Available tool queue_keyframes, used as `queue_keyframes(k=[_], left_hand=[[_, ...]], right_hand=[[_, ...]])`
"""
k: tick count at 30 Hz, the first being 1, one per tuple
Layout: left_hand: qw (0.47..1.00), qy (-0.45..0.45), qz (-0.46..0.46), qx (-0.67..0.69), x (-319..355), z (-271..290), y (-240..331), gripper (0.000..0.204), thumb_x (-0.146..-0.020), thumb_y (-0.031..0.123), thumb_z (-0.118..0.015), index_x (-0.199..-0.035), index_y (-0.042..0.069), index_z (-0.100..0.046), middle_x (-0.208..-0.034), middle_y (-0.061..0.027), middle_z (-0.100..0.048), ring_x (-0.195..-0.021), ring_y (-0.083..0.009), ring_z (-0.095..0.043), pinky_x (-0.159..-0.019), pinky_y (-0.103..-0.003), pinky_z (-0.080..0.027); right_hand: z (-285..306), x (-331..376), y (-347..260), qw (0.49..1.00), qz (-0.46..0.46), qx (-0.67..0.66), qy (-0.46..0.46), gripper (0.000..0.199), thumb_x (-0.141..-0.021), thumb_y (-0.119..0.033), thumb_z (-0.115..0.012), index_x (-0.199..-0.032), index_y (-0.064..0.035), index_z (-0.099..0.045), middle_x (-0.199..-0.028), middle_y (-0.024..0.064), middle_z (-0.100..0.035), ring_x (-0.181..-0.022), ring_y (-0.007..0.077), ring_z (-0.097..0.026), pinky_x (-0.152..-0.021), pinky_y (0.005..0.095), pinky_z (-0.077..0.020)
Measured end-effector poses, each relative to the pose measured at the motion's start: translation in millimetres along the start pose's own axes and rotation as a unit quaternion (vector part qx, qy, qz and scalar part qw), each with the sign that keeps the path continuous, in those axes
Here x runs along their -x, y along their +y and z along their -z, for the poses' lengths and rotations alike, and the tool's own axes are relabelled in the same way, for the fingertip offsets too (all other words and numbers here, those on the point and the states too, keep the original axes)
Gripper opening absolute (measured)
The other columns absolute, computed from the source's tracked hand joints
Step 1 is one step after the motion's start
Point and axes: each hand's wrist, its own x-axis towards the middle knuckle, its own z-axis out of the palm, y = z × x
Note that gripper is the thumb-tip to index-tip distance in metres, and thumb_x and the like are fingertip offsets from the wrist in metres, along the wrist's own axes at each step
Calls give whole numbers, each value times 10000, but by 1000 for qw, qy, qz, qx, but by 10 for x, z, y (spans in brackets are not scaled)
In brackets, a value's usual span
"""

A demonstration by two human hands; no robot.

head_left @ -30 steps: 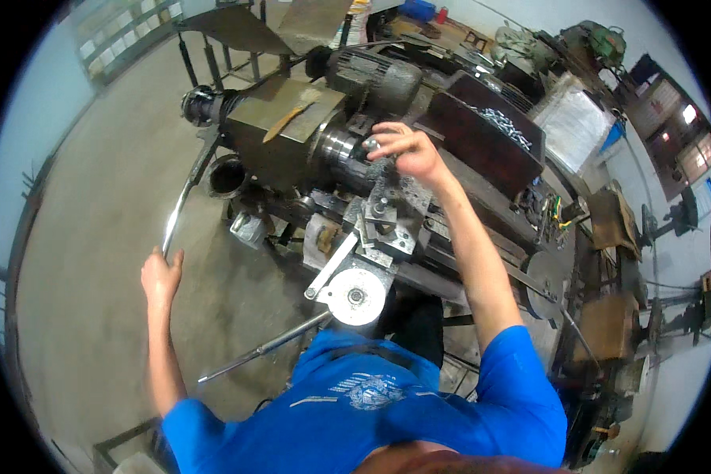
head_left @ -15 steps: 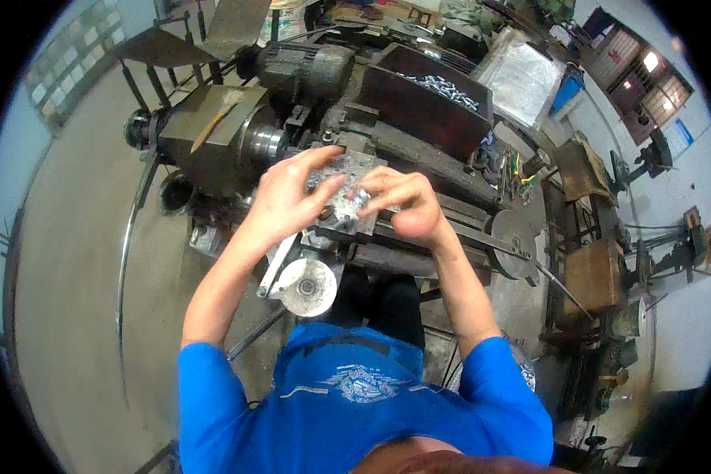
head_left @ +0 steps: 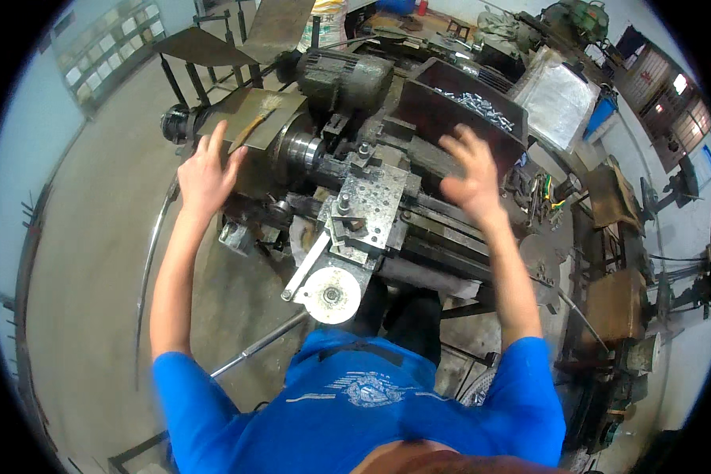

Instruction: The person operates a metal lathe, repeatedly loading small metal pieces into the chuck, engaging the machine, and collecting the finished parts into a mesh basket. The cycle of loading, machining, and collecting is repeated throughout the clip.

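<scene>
My left hand (head_left: 207, 175) is raised beside the headstock (head_left: 249, 118) of a small lathe, fingers apart and holding nothing. A brush (head_left: 253, 128) with a wooden handle lies on top of that headstock, just beyond my fingertips. On the other side, my right hand (head_left: 474, 175) hovers open and empty in front of a dark bin (head_left: 458, 126) of small metal pieces (head_left: 482, 107). Between my hands sits the drilled metal cross-slide plate (head_left: 377, 197), with clamping bolts and blocks on it. The shiny spindle nose (head_left: 302, 148) points toward the plate.
A white round handwheel (head_left: 332, 295) with a lever (head_left: 304, 267) juts toward my body. Behind the headstock stands a motor (head_left: 346, 77). Hand tools (head_left: 547, 193) lie at the right end of the machine. A long bar (head_left: 261, 344) slants below the handwheel.
Both hands have come off the cross-slide plate and spread apart, left toward the headstock, right toward the bin. The plate is now uncovered. My view has shifted slightly.
</scene>
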Motion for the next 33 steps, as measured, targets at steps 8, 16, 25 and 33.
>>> queue_keyframes(k=[8, 16, 25, 33], left_hand=[[996, -39, -59, 52, 17, -494, -79, 309, -905, 254, -505, -1161, 85, -540, -817, -168, -610, -655, -350, -602, -551, -414, -472], [936, -98, 43, 335, 396, -697, 910, 155, -859, 128, -547, -935, 21, -628, -756, -217, -614, -725, -376, -611, -646, -435, -490], [979, -97, -48, 171, 365, -725, 828, 103, -852, 111, -526, -802, 22, -540, -629, -208, -587, -608, -376, -599, -543, -459, -479], [976, -126, -59, 168, 482, -663, 795, 105, -856, 120, -513, -812, 28, -536, -659, -204, -600, -617, -386, -598, -554, -470, -484]], right_hand=[[-175, 1218, -511, 975, -125, -123, -136, 502, -513, -118, -629, -1011, -58, -633, -1239, 195, -502, -1103, 361, -478, -912, 407, -418], [216, 1723, -612, 962, -199, -134, -127, 451, -523, -155, -603, -954, -36, -663, -1071, 172, -619, -999, 331, -576, -867, 367, -452], [322, 1837, -643, 964, -204, -146, -92, 431, -531, -124, -588, -943, -22, -663, -1003, 163, -643, -966, 317, -595, -863, 361, -453], [350, 1808, -695, 962, -210, -145, -100, 437, -529, -152, -600, -940, -14, -661, -972, 160, -650, -931, 303, -606, -841, 347, -463]])
